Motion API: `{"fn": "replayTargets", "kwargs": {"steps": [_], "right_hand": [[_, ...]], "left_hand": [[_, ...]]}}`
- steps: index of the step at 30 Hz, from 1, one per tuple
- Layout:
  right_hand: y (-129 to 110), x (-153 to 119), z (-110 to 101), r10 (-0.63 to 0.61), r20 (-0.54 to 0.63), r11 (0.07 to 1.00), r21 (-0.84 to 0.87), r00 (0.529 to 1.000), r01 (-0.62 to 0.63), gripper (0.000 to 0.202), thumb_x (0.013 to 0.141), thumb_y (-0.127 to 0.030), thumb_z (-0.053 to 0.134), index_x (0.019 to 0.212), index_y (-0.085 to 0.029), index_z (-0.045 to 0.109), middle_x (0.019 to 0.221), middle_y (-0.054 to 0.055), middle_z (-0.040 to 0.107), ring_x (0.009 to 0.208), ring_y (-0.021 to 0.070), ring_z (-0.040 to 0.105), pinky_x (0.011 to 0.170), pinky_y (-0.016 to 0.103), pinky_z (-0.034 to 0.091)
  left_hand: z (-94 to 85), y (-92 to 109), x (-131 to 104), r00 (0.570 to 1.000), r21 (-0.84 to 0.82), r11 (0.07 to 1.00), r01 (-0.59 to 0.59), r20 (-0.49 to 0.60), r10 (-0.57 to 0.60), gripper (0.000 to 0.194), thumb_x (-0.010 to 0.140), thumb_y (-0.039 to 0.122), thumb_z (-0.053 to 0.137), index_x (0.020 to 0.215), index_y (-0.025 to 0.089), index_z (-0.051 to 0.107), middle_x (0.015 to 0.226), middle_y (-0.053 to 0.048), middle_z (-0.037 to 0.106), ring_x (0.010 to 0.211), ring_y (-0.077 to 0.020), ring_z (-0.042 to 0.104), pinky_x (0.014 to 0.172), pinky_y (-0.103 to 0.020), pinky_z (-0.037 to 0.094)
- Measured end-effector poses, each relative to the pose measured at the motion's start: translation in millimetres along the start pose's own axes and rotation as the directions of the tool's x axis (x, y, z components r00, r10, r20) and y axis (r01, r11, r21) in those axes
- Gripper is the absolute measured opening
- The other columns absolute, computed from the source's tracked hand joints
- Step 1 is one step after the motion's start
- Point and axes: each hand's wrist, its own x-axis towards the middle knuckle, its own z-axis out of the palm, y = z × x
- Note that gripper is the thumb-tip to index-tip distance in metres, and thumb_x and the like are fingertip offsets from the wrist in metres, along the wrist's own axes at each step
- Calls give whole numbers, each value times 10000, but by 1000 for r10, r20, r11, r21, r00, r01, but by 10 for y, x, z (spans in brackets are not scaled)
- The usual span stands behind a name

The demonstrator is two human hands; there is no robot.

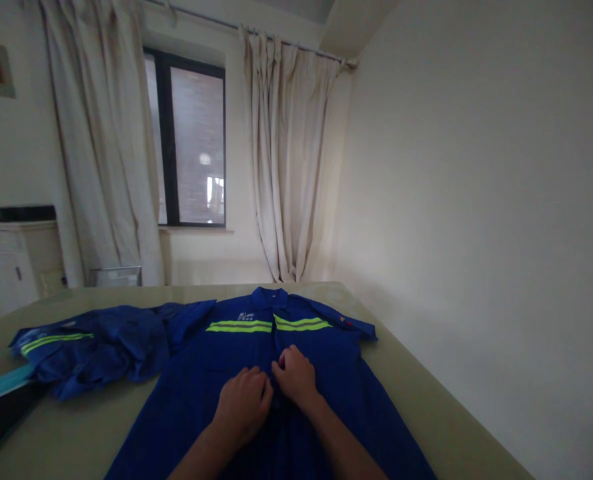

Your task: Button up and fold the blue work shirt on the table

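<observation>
A blue work jacket (316, 353) with a collar, short sleeves and yellow-green reflective chest stripes lies front up, its collar pointing away from me. Its lower end runs out of the frame. At the front opening, my left hand (245, 403) has its fingers curled down onto the cloth left of the centre line. Just ahead and to the right, my right hand (295, 379) is closed in a pinch at the same opening. The cloth between the fingertips is mostly hidden. The two hands are close together but apart.
The jacket lies on a wide greenish-beige bed-like surface (426, 400). A crumpled blue garment (111, 347) with a reflective stripe lies to the left, beside a light-blue strip (1, 387) and something dark. A wall (476, 200) borders the right side; a white cabinet (6, 260) stands far left.
</observation>
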Motion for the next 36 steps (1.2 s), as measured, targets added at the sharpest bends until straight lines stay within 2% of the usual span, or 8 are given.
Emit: {"fn": "replayTargets", "kwargs": {"steps": [2,4,7,11,15,21,30,36], "right_hand": [[91,15,45,2,-29,995,95,1000,1,162,936,-310,586,850,-212,683,948,36,696,860,186,684,730,266,437],[148,17,84,1,-55,987,161,998,8,145,943,-277,583,846,-216,672,924,22,691,851,172,674,724,251,428],[171,15,122,18,-90,974,229,996,3,110,934,-239,583,866,-218,667,935,23,686,852,173,672,729,247,439],[159,15,126,40,-108,954,300,993,-6,60,872,-194,632,868,-214,688,962,30,680,854,174,676,745,241,465],[160,16,84,10,-74,937,350,997,17,96,817,-140,648,827,-206,717,906,24,680,800,164,671,715,230,472],[193,-1,15,6,18,919,395,1000,-13,168,758,-100,637,820,-191,763,851,32,698,757,170,676,681,231,480],[181,-41,67,2,-95,891,452,995,42,119,769,-87,608,777,-189,668,832,31,660,753,173,656,693,246,485],[206,-38,84,51,-93,900,436,994,-6,73,779,-127,640,769,-177,692,830,45,683,767,182,679,707,245,492]], "left_hand": [[-32,-13,146,994,-43,993,106,-5,-106,371,1012,309,359,934,212,709,1018,-95,734,1001,-268,694,821,-383,511],[0,-7,280,990,-34,989,143,-4,-144,266,982,282,444,1015,211,698,1092,-102,721,1050,-284,683,812,-381,510],[107,3,445,994,-28,993,112,8,-112,260,940,210,499,1114,220,692,1181,-107,697,1132,-283,650,859,-377,498],[237,-76,571,995,-251,963,102,34,-96,243,938,229,490,1002,266,721,1115,-39,690,1090,-204,641,808,-288,471],[304,-208,612,996,-373,924,86,4,-91,164,893,275,557,925,265,718,1055,-10,679,1058,-185,623,800,-266,438],[299,-294,655,992,-416,901,122,90,-93,151,792,249,649,931,233,707,948,-7,705,907,-179,650,727,-262,404],[303,-279,526,998,-420,906,50,-17,-62,88,887,250,618,955,243,674,958,8,698,912,-159,648,734,-251,391],[225,-175,562,982,-355,917,183,100,-158,98,890,268,597,912,257,692,970,1,727,928,-182,677,709,-274,397]]}}
